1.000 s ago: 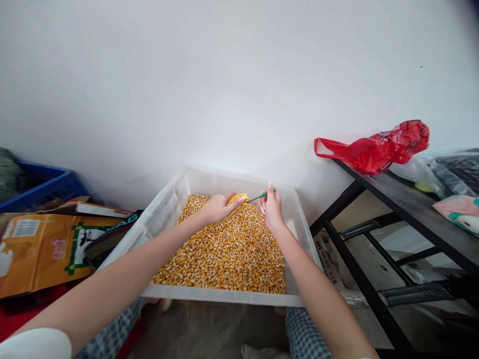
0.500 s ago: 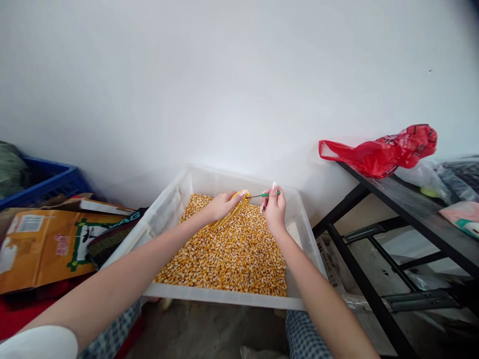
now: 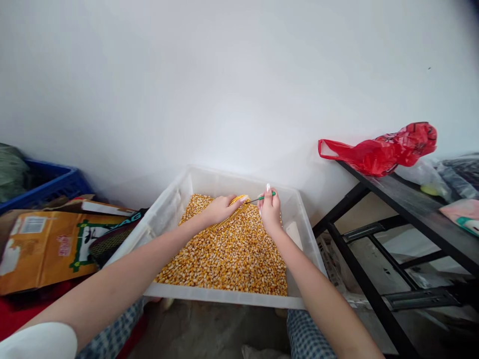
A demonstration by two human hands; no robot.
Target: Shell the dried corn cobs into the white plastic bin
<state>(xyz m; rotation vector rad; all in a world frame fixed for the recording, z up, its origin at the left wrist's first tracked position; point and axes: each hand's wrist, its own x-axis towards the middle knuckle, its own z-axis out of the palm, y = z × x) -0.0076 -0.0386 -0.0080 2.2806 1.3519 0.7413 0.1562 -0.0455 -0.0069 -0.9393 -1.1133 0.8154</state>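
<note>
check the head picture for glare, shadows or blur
Head view: wall palest above the plastic bin, softly shadowed near the black table; head view: small highlights on the red bag; head view: corn kernels fairly crisp; head view: upper-right corner dark.

Left grip [image 3: 220,209] curls near the pinching right grip [image 3: 270,207].

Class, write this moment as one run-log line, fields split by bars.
left hand: holds corn cob | right hand: grips green-handled tool, tip at cob | below: loose kernels in translucent bin
</note>
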